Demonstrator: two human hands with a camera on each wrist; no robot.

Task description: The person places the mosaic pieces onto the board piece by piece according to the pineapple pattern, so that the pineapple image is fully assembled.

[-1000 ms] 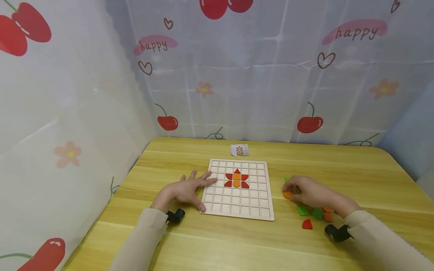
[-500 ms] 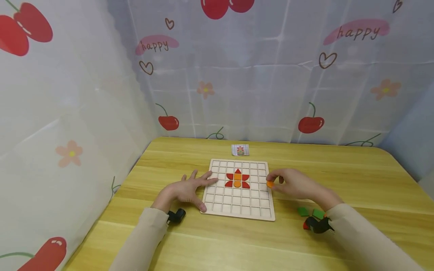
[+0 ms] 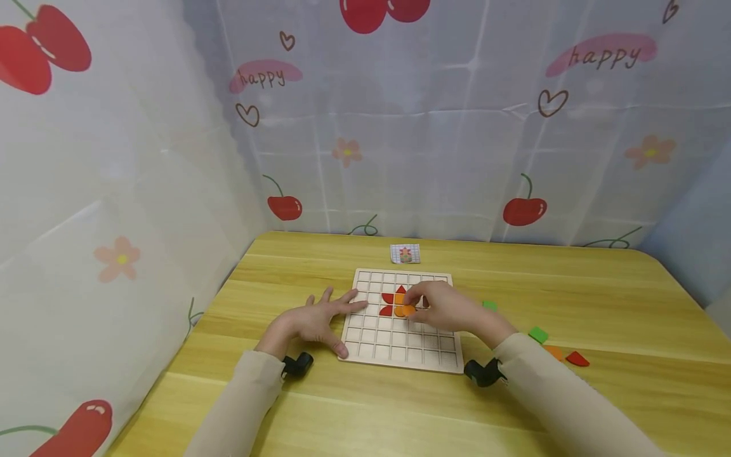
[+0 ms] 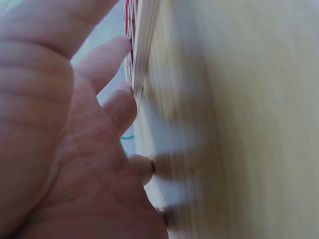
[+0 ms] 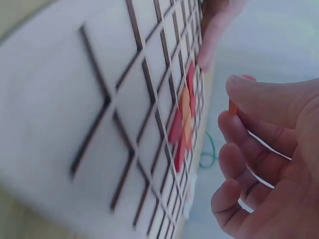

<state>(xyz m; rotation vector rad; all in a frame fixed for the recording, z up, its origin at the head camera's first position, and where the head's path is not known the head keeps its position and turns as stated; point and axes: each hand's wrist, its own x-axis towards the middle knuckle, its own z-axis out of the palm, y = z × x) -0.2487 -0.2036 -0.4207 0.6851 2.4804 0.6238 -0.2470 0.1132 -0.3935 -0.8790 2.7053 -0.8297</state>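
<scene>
My right hand is over the wooden grid board, pinching an orange disc between thumb and fingertips. In the right wrist view that disc shows edge-on, apart from the board. Red pieces, an orange square and another orange disc lie in the board's middle cells; my right hand covers some of them. At the board's left edge rests my left hand, fingers spread, with some fingertips on the board and the thumb at its near corner.
Behind the board lies a small printed card. To the right are loose green pieces, an orange piece and a red quarter-round piece, partly hidden by my right sleeve. A patterned curtain hangs behind the table.
My right hand has carried the orange disc leftward from the loose pieces to above the middle of the board. The left hand has stayed in place.
</scene>
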